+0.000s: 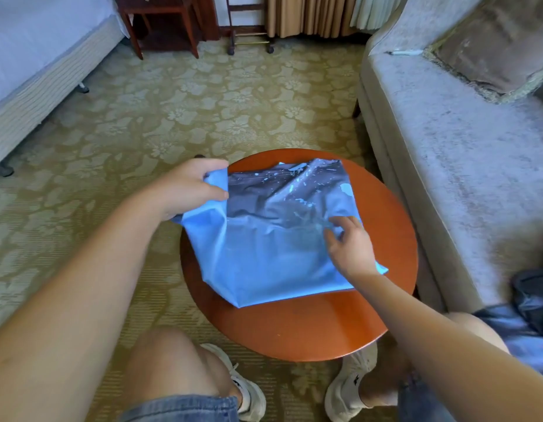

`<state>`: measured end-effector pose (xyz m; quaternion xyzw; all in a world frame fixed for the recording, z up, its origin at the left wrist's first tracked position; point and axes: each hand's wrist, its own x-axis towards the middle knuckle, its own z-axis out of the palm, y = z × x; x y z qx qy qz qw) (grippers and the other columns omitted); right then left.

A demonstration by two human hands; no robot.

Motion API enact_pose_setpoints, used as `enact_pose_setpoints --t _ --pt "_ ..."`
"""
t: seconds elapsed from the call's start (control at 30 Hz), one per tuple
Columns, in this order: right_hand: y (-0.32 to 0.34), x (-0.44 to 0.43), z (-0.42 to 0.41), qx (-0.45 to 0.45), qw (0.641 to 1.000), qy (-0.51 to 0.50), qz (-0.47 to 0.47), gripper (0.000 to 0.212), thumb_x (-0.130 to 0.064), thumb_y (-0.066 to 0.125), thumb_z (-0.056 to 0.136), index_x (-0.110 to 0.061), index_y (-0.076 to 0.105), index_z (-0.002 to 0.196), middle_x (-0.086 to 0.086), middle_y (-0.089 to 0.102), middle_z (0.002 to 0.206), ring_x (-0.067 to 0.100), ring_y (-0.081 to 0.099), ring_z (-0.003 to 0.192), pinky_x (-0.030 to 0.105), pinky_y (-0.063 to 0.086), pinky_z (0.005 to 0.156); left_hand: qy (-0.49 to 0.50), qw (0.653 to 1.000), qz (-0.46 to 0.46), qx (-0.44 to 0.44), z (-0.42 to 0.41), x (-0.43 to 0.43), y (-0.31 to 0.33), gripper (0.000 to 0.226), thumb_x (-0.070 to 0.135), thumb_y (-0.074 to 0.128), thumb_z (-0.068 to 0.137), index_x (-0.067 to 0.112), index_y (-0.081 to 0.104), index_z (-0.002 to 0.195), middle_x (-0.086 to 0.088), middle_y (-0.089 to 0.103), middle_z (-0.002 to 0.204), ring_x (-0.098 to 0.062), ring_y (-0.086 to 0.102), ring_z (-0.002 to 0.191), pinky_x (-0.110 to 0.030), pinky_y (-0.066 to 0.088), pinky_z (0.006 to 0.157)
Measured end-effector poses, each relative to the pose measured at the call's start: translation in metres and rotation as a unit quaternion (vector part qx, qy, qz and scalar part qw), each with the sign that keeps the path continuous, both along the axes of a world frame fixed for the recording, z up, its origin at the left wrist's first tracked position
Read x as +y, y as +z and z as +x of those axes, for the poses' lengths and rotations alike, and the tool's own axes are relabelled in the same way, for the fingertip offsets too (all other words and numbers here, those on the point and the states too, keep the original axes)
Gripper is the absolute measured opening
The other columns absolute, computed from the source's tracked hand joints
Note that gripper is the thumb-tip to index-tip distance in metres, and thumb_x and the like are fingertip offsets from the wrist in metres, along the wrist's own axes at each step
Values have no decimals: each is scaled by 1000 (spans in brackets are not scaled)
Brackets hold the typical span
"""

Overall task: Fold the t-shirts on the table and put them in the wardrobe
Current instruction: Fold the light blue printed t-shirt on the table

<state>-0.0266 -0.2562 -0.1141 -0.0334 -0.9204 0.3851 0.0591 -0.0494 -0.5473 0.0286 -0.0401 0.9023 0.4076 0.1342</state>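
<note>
A light blue t-shirt (264, 257) with a dark grey, paint-splattered upper part lies partly folded on the round reddish-brown table (310, 327). My left hand (192, 187) grips the shirt's left edge at the table's far left rim and lifts it slightly. My right hand (351, 245) rests on the shirt's right side, its fingers bent on the cloth. No wardrobe is in view.
A grey sofa (447, 153) with a cushion stands close on the right, with a dark bag (532, 296) at its near end. A bed (35, 71) is at the left, a wooden nightstand (163, 22) and curtains at the back. Patterned carpet lies between them.
</note>
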Motion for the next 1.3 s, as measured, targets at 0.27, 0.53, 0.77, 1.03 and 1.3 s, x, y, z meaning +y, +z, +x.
enact_pose_setpoints --t 0.27,0.53,0.77,1.03,1.3 --pt "10 66 9 -211 914 -34 -344 33 -38 40 104 -12 51 120 10 58 101 17 54 71 27 46 62 -57 990 -106 -78 -8 128 -6 79 14 69 87 22 26 153 -4 25 158 -22 37 132 -29 35 101" --pt "4 79 3 -261 869 -31 -419 58 -54 28 101 -11 46 137 11 59 108 16 58 77 23 50 65 -15 990 -70 -122 -4 221 -54 62 7 54 89 11 32 147 -11 49 127 -27 54 99 -32 46 77" --pt "5 83 4 -252 879 -7 -405 58 -58 31 100 -14 57 128 2 65 106 11 64 85 26 54 77 -41 994 22 -101 3 253 -87 81 20 59 92 28 11 156 5 22 157 -22 46 132 -39 50 99" --pt "3 84 5 -236 900 15 -366 44 -14 64 91 -10 52 132 1 66 110 12 65 89 26 54 81 70 976 -198 55 37 207 -128 63 26 47 98 19 19 154 -7 23 158 -30 24 143 -43 22 113" --pt "10 67 7 -73 995 36 -51 49 -19 57 85 -10 52 133 9 57 121 27 57 108 29 43 84 48 955 -294 1 58 152 -165 77 58 27 99 17 -6 156 -4 -6 164 -22 -7 150 -54 -2 118"
